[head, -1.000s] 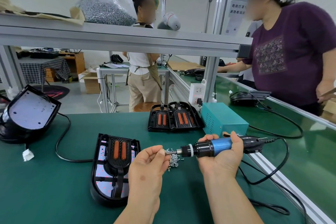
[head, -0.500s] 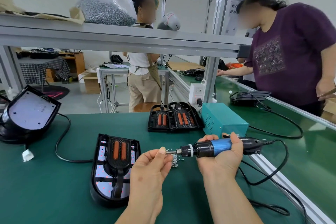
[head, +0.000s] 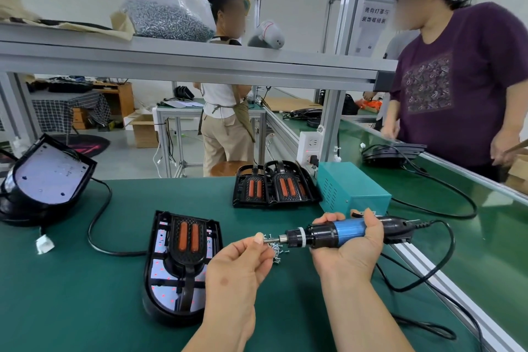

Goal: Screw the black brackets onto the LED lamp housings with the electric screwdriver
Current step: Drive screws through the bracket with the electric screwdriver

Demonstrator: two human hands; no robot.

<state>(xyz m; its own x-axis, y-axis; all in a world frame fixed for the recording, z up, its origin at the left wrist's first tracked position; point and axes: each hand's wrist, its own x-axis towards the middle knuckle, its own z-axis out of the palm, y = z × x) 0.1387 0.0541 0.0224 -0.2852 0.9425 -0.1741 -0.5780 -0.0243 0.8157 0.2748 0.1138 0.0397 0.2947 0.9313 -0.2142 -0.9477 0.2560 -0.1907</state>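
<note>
Teal metal box (head: pixel 354 190) just beside white socket (head: pixel 310 146)

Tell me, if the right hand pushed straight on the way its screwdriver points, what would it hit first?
The fingertips of the left hand, right at the electric screwdriver's bit tip, where they seem to pinch a screw too small to make out. Depth looks matched, though uncertain.

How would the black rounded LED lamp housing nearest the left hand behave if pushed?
The black rounded LED lamp housing sits on a curved shell, so it probably rocks. The black cable at its left edge likely drags. The black bracket on top may shift.
</note>
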